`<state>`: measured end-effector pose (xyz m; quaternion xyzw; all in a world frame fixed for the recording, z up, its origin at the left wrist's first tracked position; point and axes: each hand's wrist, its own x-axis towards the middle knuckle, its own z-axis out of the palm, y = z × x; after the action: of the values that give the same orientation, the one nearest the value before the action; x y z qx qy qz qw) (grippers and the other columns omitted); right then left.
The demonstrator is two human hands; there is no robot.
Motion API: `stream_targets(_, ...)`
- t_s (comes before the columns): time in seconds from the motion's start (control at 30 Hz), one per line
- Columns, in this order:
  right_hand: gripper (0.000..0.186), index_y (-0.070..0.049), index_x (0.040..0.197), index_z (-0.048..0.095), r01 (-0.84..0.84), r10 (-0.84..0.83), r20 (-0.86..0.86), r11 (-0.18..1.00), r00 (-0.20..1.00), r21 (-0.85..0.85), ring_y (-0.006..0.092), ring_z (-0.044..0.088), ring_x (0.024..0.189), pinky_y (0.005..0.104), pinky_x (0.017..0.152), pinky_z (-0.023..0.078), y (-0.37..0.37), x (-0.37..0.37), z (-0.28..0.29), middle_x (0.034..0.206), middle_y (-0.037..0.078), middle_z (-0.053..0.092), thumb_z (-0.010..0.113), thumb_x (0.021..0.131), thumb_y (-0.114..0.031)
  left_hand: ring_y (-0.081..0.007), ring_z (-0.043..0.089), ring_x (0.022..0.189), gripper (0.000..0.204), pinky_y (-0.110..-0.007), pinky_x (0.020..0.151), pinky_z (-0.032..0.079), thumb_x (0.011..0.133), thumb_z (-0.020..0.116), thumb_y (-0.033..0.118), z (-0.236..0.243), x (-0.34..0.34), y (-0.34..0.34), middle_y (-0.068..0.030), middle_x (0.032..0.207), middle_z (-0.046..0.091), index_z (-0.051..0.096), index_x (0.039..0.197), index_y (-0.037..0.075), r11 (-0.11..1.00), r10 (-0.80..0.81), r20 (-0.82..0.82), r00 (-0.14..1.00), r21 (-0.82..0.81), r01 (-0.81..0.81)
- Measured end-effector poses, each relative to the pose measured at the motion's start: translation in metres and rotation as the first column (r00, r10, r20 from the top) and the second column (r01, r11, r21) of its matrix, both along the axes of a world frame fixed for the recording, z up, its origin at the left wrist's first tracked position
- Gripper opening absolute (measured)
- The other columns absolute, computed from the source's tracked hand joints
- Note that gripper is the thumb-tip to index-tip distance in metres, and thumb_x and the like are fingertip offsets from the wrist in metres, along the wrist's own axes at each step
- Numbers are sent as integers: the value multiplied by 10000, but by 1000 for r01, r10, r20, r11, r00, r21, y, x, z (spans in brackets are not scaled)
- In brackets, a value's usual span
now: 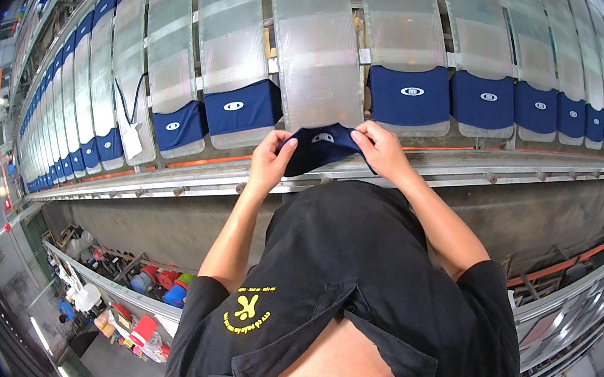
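Observation:
A navy blue fabric piece with a pale oval print is held up between my two hands, close to my body. My left hand pinches its left corner, thumb on the near face. At the upper right corner my right hand grips the cloth between thumb and fingers. The piece sags a little between the hands. Just beyond it lies a long translucent board whose near end carries no fabric. Neighbouring boards have similar navy pieces on their near ends, such as one navy piece to the left and another to the right.
A metal rail with an orange strip runs along the boards' near ends. A white tag on a dark cord hangs over a board at left. Behind me, colourful containers sit on lower shelving, and another metal rack stands at right.

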<state>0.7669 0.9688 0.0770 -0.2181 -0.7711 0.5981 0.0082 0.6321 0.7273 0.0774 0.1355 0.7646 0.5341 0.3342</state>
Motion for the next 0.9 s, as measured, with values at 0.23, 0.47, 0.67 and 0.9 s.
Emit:
stream_targets(0.23, 218, -21, 1005, 667, -23, 24, 100, 1000, 995, -15, 193, 649, 737, 331, 700, 504, 11, 19, -10, 816, 104, 692, 661, 953, -233, -142, 660, 859, 326, -290, 795, 515, 937, 687, 181, 12, -14, -29, -105, 990, 731, 668, 1238, 57, 969, -161, -198, 967, -218, 116)
stream_targets(0.47, 244, -23, 990, 678, -23, 17, 37, 982, 999, 188, 321, 686, 796, 382, 701, 514, 46, -53, -57, 870, 162, 709, 664, 936, -260, -226, 681, 814, 305, -341, 751, 516, 869, 713, 236, -36, -79, 5, -151, 910, 714, 724, 1100, 38, 897, -243, -252, 937, -427, 118)
stream_targets(0.67, 240, -26, 988, 669, -65, 42, 82, 953, 996, 296, 256, 639, 692, 362, 645, 483, 67, -86, -64, 787, 138, 671, 666, 945, -262, -184, 662, 745, 228, -318, 706, 506, 835, 753, 213, -50, -122, 23, -100, 809, 704, 679, 938, 24, 882, -217, -169, 961, -455, 119)
stream_targets(0.9, 218, -59, 978, 680, -56, 20, 104, 931, 994, 361, 317, 687, 839, 411, 729, 523, 78, -109, -71, 902, 132, 708, 668, 929, -271, -180, 597, 707, 247, -323, 687, 488, 813, 774, 155, -60, -139, 34, -73, 780, 640, 579, 908, 35, 894, -233, -286, 929, -440, 88)
